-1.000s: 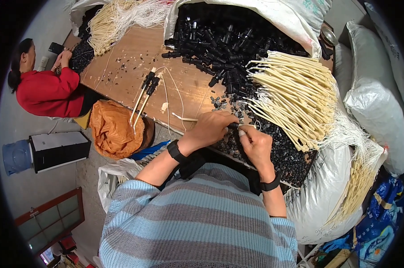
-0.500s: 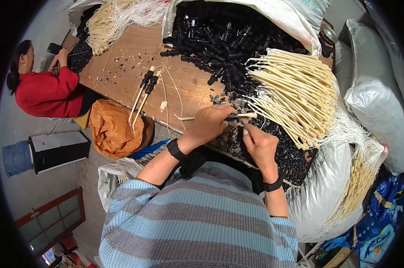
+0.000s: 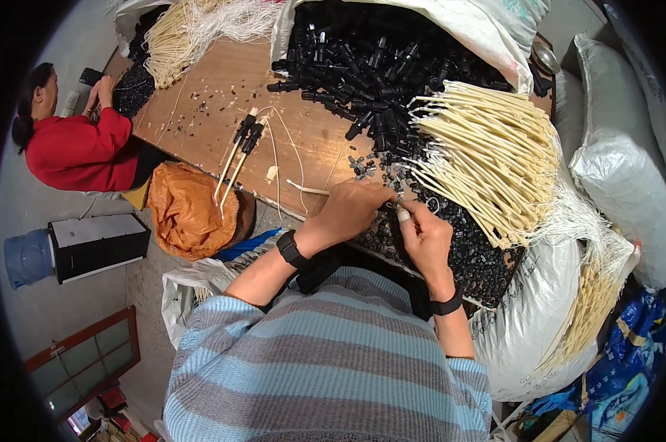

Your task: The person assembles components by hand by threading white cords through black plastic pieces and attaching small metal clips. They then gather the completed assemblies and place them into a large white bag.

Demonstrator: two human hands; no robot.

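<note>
My left hand (image 3: 347, 210) is closed around a thin cream-coloured tube (image 3: 314, 191), whose pale tip sticks out to the left of my knuckles. Fingers hide the rest of it. My right hand (image 3: 426, 234) meets the left fingertips, thumb and forefinger pinched together on something too small to make out. Both hands are above the table's near edge, over a heap of small black parts (image 3: 480, 269). Just beyond them lie a few scattered grey-black bits (image 3: 361, 163). Two cream tubes with black fittings (image 3: 253, 138) rest farther left on the table, with white cords looping from them.
A big bundle of cream tubes (image 3: 487, 155) lies at the right, beside a white sack (image 3: 429, 15) spilling black plastic fittings (image 3: 377, 88). An orange bag (image 3: 189, 214) stands by the table's left edge. A person in red (image 3: 78, 151) sits at the far left. Full sacks (image 3: 620, 140) line the right.
My hands have drawn together at the fingertips. The black fitting and the tube's right end, visible between them before, no longer show. The left-hand tube has tilted, its tip slightly higher.
</note>
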